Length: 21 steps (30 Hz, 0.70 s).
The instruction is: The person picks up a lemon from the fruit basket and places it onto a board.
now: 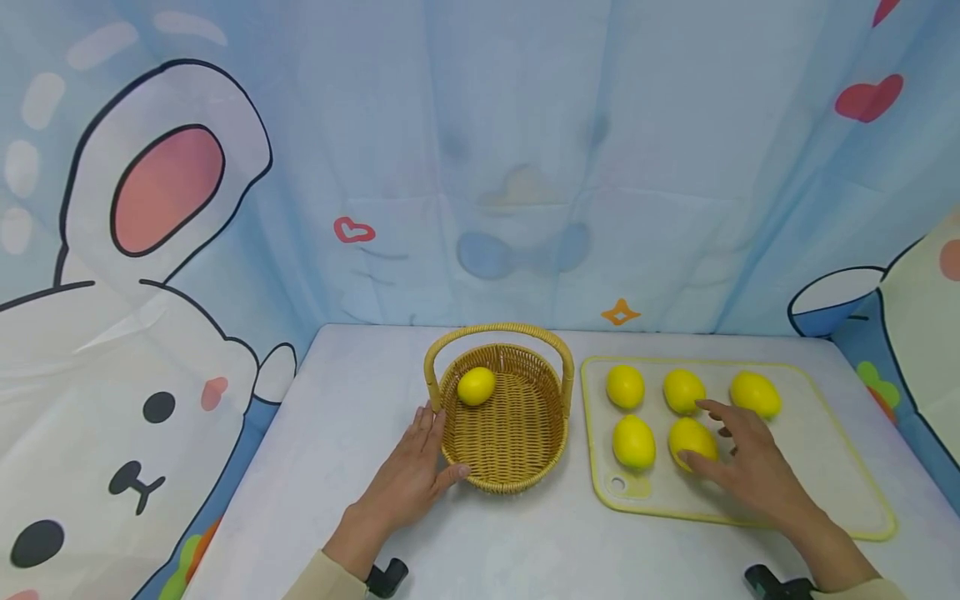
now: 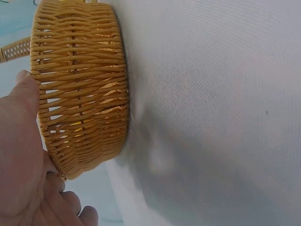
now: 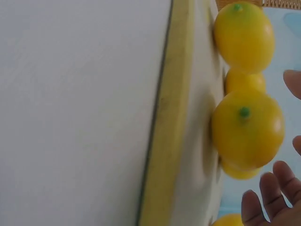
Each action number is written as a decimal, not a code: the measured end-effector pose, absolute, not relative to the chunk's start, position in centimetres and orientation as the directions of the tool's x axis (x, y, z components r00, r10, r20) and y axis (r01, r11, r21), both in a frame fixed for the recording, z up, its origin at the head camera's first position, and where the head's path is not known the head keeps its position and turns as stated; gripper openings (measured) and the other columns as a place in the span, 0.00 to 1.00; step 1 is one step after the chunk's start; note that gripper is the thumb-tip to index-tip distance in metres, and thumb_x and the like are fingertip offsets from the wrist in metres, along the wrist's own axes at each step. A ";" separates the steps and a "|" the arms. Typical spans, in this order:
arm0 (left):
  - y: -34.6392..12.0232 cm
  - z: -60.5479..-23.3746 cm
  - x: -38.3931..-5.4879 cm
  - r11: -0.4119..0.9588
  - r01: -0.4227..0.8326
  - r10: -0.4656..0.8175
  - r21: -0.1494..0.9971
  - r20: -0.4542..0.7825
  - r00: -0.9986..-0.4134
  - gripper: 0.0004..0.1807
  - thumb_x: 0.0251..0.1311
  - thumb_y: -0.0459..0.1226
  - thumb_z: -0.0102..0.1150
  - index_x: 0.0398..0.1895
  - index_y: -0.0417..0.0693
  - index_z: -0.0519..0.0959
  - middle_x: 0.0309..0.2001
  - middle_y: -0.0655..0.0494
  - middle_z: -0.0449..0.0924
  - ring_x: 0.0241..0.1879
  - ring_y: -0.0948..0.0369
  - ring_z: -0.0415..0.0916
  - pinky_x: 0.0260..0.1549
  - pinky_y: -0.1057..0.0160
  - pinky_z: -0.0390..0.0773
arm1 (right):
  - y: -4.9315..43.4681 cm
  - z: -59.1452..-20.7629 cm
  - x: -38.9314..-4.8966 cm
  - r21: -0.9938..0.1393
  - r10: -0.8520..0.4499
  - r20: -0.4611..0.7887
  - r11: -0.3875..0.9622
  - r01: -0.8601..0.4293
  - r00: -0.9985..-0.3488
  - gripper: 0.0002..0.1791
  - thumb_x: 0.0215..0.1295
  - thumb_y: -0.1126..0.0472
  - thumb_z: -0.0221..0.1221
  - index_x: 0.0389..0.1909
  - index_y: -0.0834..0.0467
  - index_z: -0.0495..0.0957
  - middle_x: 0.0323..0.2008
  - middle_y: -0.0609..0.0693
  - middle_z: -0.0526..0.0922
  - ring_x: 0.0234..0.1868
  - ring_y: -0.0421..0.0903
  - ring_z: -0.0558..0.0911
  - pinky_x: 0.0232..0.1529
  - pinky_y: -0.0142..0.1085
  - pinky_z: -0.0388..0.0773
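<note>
My left hand (image 1: 408, 471) rests against the near left side of a round wicker basket (image 1: 517, 433); its fingers lie straight along the side and the thumb is at the front rim. In the left wrist view, thumb and palm are at the rim of the woven wall. One lemon (image 1: 476, 386) lies inside, toward the back left. My right hand (image 1: 750, 462) hovers with spread fingers over a lemon (image 1: 692, 442) in the front row on the white cutting board (image 1: 810, 458). In the right wrist view, a gap shows between the fingertips and that lemon (image 3: 248, 129).
Several other lemons stand on the board: one front left (image 1: 633, 442), the rest along the back. The board has a yellow-green edge and a hole at its near left corner. An arched handle (image 1: 498, 327) spans the basket. A printed blue curtain (image 1: 517, 167) hangs behind the white table (image 1: 345, 383).
</note>
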<state>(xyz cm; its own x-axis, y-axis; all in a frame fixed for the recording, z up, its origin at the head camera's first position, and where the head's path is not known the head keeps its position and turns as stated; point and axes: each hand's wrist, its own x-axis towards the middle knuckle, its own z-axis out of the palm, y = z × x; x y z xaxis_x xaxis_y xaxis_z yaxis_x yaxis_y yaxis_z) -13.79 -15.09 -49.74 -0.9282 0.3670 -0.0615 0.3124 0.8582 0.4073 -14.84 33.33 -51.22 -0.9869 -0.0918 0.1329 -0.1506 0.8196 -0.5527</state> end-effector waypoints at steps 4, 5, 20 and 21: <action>-15.0 -49.7 -13.8 0.857 0.305 0.363 0.415 -0.066 -0.930 0.50 0.78 0.62 0.47 0.86 0.38 0.45 0.86 0.40 0.32 0.86 0.46 0.33 0.83 0.45 0.49 | 32.2 -50.2 -14.7 -0.561 -0.085 0.231 0.803 -0.204 -0.969 0.44 0.63 0.50 0.76 0.74 0.59 0.67 0.64 0.67 0.68 0.53 0.60 0.72 0.43 0.38 0.71; -15.0 -49.7 -13.8 0.857 0.304 0.362 0.416 -0.067 -0.930 0.50 0.78 0.62 0.47 0.86 0.38 0.45 0.86 0.40 0.32 0.86 0.46 0.33 0.83 0.45 0.49 | 31.9 -49.9 -14.7 -0.567 -0.085 0.254 0.794 -0.219 -0.963 0.43 0.62 0.51 0.76 0.73 0.59 0.68 0.64 0.67 0.68 0.55 0.60 0.71 0.43 0.36 0.70; -15.2 -49.8 -13.8 0.861 0.313 0.370 0.401 -0.070 -0.927 0.53 0.76 0.68 0.39 0.86 0.39 0.44 0.86 0.41 0.31 0.86 0.48 0.32 0.83 0.46 0.49 | 22.4 -47.2 -14.3 -0.621 -0.187 0.454 0.635 -0.460 -0.871 0.38 0.57 0.65 0.78 0.69 0.51 0.75 0.63 0.52 0.74 0.54 0.38 0.70 0.50 0.30 0.71; -15.2 -49.9 -13.8 0.862 0.313 0.369 0.399 -0.071 -0.927 0.53 0.76 0.68 0.39 0.86 0.39 0.44 0.86 0.41 0.31 0.86 0.47 0.32 0.83 0.46 0.49 | 21.6 -47.1 -14.2 -0.620 -0.204 0.459 0.623 -0.477 -0.864 0.38 0.57 0.65 0.77 0.69 0.51 0.76 0.63 0.51 0.75 0.54 0.39 0.71 0.50 0.30 0.72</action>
